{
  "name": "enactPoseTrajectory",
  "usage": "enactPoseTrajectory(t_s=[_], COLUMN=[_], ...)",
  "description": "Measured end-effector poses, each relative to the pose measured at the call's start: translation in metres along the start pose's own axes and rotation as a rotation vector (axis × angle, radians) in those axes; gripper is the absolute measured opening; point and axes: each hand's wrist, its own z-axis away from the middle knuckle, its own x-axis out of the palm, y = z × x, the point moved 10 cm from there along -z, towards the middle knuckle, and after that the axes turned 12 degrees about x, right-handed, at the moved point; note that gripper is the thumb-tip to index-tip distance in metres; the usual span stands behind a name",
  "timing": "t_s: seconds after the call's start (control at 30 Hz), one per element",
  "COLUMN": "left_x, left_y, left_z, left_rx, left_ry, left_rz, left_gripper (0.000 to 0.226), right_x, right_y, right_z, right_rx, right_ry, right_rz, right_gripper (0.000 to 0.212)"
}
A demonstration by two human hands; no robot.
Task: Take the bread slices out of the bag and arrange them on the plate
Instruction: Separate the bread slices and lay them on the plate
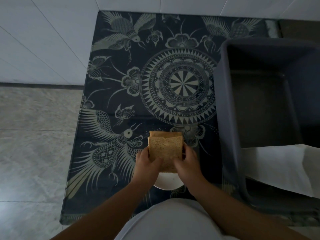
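Seemingly well into the arranging step, the head view shows both hands over the near edge of the dark patterned surface (pixel 121 70), holding a small stack of brown bread slices (pixel 165 150) between them. The left hand (pixel 148 161) has its grip closed on the stack's left edge and near corner, and the right hand (pixel 186 163) closes on the right edge. A second slice peeks out at the far side. The stack sits directly above a white plate (pixel 167 182), of which only the near rim shows; whether the bread touches it I cannot tell. No bag is visible. A dark bin (pixel 259 94) stands to the right. Next, I judge, the slices need lowering flat and spreading apart across the plate.
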Motion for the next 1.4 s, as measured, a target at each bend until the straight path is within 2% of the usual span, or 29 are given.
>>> enactPoseTrajectory(t_s=[0.4, 0.7, 0.83, 0.93, 1.13, 1.23, 1.4], left_x=[0.001, 0.006, 0.006, 0.007, 0.007, 0.006, 0.003], left_y=[0.010, 0.001, 0.002, 0.002, 0.000, 0.004, 0.009], left_z=[-0.005, -0.009, -0.006, -0.003, -0.005, -0.004, 0.007], left_rx=[0.104, 0.001, 0.015, 0.005, -0.009, 0.015, 0.044], left_ry=[-0.013, -0.078, -0.061, -0.061, -0.086, -0.087, -0.063], left_rz=[-0.022, -0.005, -0.011, 0.003, 0.007, 0.014, -0.014], left_gripper=[0.050, 0.048, 0.040, 0.049, 0.047, 0.038, 0.050], right_x=[-0.003, 0.000, -0.001, -0.001, -0.001, 0.000, -0.006], right_y=[-0.003, -0.002, 0.002, 0.004, 0.003, 0.002, 0.004], right_z=[0.000, -0.004, -0.004, -0.004, -0.003, -0.001, 0.009], right_rx=[0.001, 0.033, 0.039, 0.041, 0.033, 0.039, 0.022], right_ry=[0.011, -0.027, -0.021, -0.026, -0.033, -0.061, 0.032], right_rz=[-0.038, -0.043, -0.052, -0.045, -0.021, 0.005, 0.039], right_gripper=[0.055, 0.054, 0.057, 0.061, 0.058, 0.060, 0.062])
